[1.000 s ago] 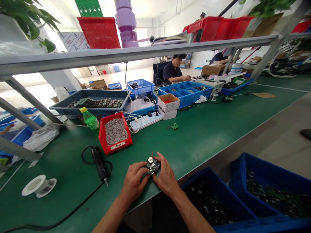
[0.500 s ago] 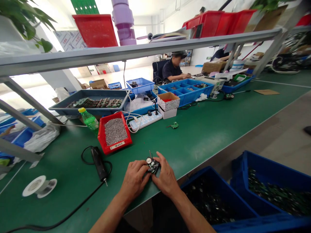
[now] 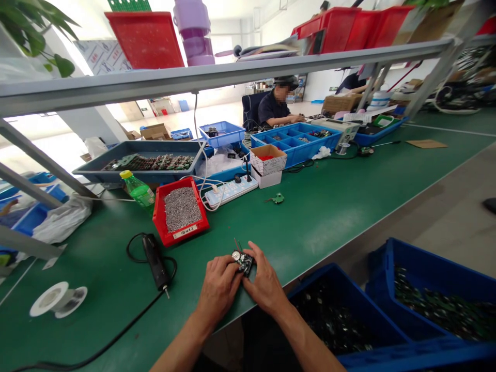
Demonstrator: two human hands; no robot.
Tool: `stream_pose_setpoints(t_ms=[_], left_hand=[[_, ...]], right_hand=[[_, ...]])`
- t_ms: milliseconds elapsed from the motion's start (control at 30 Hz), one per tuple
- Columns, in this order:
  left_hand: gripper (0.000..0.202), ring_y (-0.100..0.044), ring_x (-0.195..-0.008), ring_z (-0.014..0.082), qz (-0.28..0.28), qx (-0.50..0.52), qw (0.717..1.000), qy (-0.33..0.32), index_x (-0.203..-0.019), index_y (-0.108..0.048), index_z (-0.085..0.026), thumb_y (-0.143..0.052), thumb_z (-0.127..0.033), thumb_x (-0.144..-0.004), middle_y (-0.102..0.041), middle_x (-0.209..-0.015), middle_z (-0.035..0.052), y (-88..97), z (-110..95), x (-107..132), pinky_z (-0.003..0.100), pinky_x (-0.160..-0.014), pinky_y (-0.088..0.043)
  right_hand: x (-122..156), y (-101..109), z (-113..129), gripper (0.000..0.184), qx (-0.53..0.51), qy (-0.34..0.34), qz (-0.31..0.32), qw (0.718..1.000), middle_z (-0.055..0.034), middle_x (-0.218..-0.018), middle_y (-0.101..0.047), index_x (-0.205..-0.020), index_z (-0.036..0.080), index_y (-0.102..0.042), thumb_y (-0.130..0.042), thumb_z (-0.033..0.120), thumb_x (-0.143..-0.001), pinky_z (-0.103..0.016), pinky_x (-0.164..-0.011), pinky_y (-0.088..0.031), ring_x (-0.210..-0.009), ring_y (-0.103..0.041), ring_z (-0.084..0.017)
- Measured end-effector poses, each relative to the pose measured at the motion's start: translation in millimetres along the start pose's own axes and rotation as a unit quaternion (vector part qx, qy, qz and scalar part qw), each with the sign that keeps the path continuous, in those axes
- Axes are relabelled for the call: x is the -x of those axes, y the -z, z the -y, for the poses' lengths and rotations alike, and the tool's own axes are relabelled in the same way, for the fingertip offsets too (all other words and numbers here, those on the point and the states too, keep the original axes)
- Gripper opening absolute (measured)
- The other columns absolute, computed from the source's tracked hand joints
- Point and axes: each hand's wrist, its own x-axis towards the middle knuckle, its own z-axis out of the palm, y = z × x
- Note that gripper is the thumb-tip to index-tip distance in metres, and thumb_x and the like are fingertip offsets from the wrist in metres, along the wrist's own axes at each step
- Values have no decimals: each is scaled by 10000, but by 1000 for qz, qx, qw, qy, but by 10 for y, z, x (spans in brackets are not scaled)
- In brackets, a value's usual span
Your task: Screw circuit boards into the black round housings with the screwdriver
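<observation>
Between my two hands, close to the bench's front edge, is a small electronic assembly point(image 3: 245, 263) with a round silvery part on its left side and thin reddish wires sticking up. My left hand point(image 3: 219, 281) grips its left side with bent fingers. From the right, my right hand point(image 3: 266, 281) holds it between thumb and fingers. The fingers hide part of its underside. Left of my hands lies a black electric screwdriver point(image 3: 154, 261) with its cable. A red bin point(image 3: 158, 219) full of small metal screws stands behind it.
On the green bench point(image 3: 310, 222) are a small green circuit board point(image 3: 278, 198), a power strip point(image 3: 232, 192), a solder spool point(image 3: 50, 299) and a green bottle point(image 3: 139, 191). Blue crates point(image 3: 387, 268) of parts stand below, at right. A co-worker point(image 3: 277, 106) sits across the bench.
The view has shifted slightly. My left fingers have moved a little on the assembly, which both hands still hold, and its wires point somewhat more to the left.
</observation>
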Motion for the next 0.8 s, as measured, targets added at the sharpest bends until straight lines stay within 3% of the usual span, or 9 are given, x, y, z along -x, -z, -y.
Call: stream_pose_setpoints(t_ms=[600,800], left_hand=[[106,-569,-921,229,-1,-11,1000,17,-975,-654,-209,-558,-204,-931,-643,-1013,77,-32,-74,-58,381,-800,-424],[88,-592,-958,235,-19,35,995,86,-957,-690,-225,-636,-234,-888,-631,-1027,71,-119,13,-44,402,-822,-482]], right_hand=[[0,-1,-31,828,-18,2,2,1000,-105,-1309,-587,-1470,233,-272,-553,70,-708,-459,-1066,-469,-1217,-575,-239],[-13,-60,-22,789,5,-16,-26,1000,-130,-1317,-565,-1455,203,-291,-596,114,-734,-445,-1037,-500,-1207,-579,-252]])
